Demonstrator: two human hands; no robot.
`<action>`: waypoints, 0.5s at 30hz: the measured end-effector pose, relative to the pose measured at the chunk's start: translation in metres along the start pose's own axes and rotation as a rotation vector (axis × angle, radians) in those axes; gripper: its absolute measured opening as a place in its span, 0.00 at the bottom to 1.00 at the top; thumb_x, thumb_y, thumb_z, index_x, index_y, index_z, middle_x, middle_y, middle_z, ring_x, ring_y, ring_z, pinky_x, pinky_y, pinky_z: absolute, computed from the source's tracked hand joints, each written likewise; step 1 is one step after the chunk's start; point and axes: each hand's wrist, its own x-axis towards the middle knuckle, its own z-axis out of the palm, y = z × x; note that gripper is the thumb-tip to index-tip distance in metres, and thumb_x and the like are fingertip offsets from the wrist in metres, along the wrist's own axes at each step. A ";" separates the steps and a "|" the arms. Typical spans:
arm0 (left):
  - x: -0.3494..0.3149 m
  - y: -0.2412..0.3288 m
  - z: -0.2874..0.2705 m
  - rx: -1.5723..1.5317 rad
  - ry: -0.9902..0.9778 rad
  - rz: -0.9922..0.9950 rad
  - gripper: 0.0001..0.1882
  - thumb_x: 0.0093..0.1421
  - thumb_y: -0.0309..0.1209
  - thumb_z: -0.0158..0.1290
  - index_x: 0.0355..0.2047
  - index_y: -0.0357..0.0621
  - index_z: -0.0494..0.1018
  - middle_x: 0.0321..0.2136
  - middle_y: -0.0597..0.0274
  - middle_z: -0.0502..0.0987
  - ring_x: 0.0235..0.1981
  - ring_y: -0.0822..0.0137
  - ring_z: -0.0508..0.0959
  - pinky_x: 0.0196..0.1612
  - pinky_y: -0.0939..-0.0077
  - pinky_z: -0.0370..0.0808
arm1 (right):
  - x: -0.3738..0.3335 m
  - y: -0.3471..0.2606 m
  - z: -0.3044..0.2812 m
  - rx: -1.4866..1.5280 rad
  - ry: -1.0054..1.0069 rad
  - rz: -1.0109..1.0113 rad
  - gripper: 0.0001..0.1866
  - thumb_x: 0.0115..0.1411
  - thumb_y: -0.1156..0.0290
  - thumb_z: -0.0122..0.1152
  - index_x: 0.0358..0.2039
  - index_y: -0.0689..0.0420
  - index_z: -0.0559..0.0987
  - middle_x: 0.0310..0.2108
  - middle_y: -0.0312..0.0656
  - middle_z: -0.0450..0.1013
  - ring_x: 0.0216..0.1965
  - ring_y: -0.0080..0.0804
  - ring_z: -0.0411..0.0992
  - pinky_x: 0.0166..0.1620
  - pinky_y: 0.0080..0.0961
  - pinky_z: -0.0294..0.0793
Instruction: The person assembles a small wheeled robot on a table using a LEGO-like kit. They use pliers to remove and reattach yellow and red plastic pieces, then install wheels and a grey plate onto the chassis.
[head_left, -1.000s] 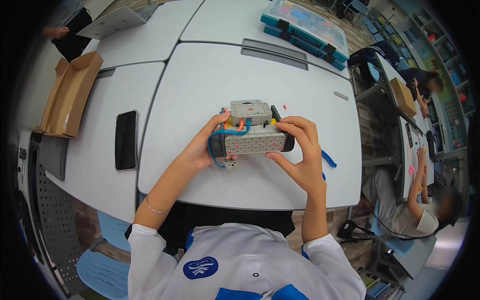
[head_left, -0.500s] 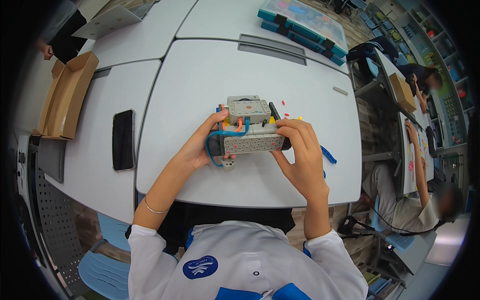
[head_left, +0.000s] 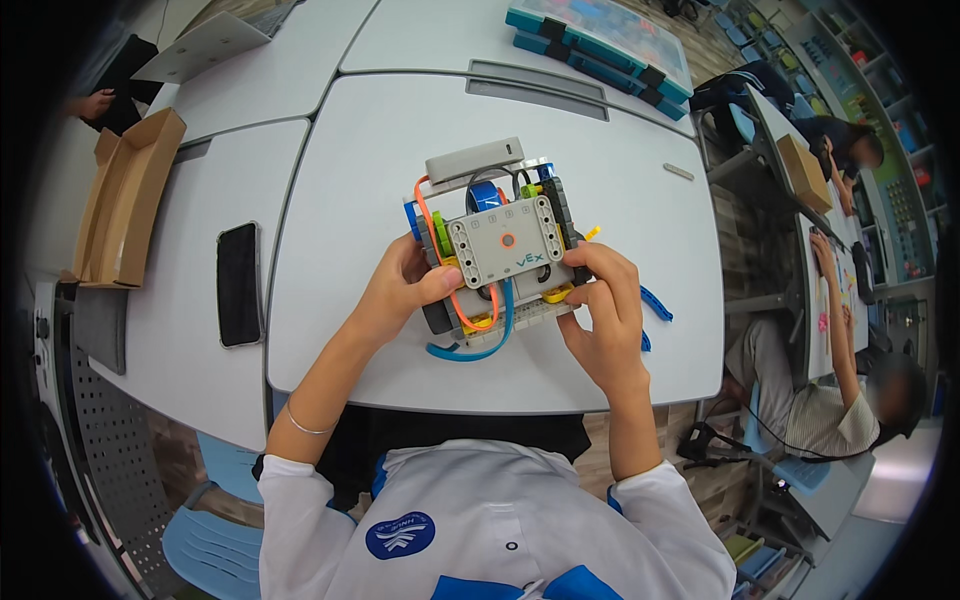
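Observation:
A toy robot vehicle [head_left: 504, 243] built from plastic parts is held between my two hands over the white table. Its top carries a light grey control box, with orange and blue cables looping out and a grey bar at the far end. My left hand [head_left: 405, 290] grips its left side, thumb on top near a yellow part. On the right side, my right hand [head_left: 606, 300] closes its fingers on the near corner, by another yellow piece. The underside is hidden.
Blue curved pieces [head_left: 655, 306] lie right of my right hand. A black phone [head_left: 240, 285] and an open cardboard box [head_left: 135, 205] are at the left. Teal-edged storage cases [head_left: 600, 50] stand at the back. A small grey beam [head_left: 678, 172] lies far right. Other people sit at right.
Both hands have tilted the toy robot vehicle so its top faces up toward me. The grey perforated side has turned down, and the far bar and wiring now show.

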 end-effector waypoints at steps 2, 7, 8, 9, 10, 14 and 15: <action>-0.001 0.001 0.000 0.035 -0.032 0.040 0.43 0.54 0.49 0.65 0.60 0.31 0.64 0.53 0.46 0.74 0.56 0.56 0.75 0.63 0.60 0.69 | -0.004 0.002 0.002 -0.001 0.016 -0.018 0.21 0.33 0.92 0.63 0.27 0.59 0.68 0.50 0.46 0.74 0.54 0.48 0.72 0.53 0.39 0.75; -0.001 0.001 0.001 0.040 -0.042 0.038 0.43 0.53 0.48 0.65 0.60 0.32 0.65 0.53 0.47 0.75 0.56 0.56 0.75 0.63 0.59 0.69 | -0.010 0.004 0.003 0.025 0.030 -0.024 0.21 0.35 0.92 0.63 0.29 0.59 0.70 0.52 0.46 0.73 0.55 0.49 0.72 0.56 0.43 0.74; -0.002 0.000 0.001 0.033 -0.039 0.033 0.43 0.53 0.48 0.65 0.60 0.31 0.65 0.53 0.47 0.75 0.56 0.56 0.75 0.63 0.59 0.69 | -0.011 0.004 0.003 0.059 0.019 -0.015 0.21 0.36 0.91 0.63 0.32 0.59 0.71 0.53 0.47 0.72 0.55 0.49 0.71 0.57 0.44 0.73; -0.001 0.000 0.002 0.041 -0.023 0.032 0.43 0.53 0.49 0.65 0.60 0.31 0.65 0.53 0.47 0.75 0.56 0.56 0.75 0.63 0.60 0.69 | -0.012 0.003 0.001 0.090 0.009 -0.007 0.22 0.38 0.90 0.63 0.34 0.59 0.72 0.54 0.47 0.71 0.56 0.49 0.71 0.58 0.45 0.71; -0.001 0.000 0.002 0.049 -0.007 0.030 0.43 0.53 0.50 0.64 0.60 0.31 0.65 0.53 0.46 0.75 0.56 0.56 0.76 0.62 0.61 0.70 | -0.012 0.002 -0.001 0.121 -0.002 0.001 0.22 0.39 0.89 0.64 0.37 0.58 0.73 0.56 0.48 0.71 0.57 0.48 0.70 0.60 0.46 0.70; 0.000 -0.014 -0.010 0.024 0.008 -0.006 0.42 0.54 0.54 0.60 0.57 0.32 0.67 0.49 0.47 0.77 0.52 0.59 0.78 0.58 0.66 0.74 | -0.012 0.002 -0.014 0.318 0.085 0.213 0.30 0.48 0.84 0.61 0.55 0.58 0.71 0.63 0.51 0.65 0.65 0.46 0.64 0.65 0.43 0.63; 0.001 -0.012 -0.008 -0.026 -0.006 -0.043 0.41 0.55 0.55 0.58 0.56 0.32 0.68 0.48 0.49 0.78 0.50 0.60 0.79 0.57 0.67 0.75 | -0.010 0.003 -0.015 0.486 0.055 0.297 0.31 0.50 0.84 0.61 0.57 0.59 0.70 0.63 0.51 0.64 0.65 0.45 0.64 0.66 0.43 0.63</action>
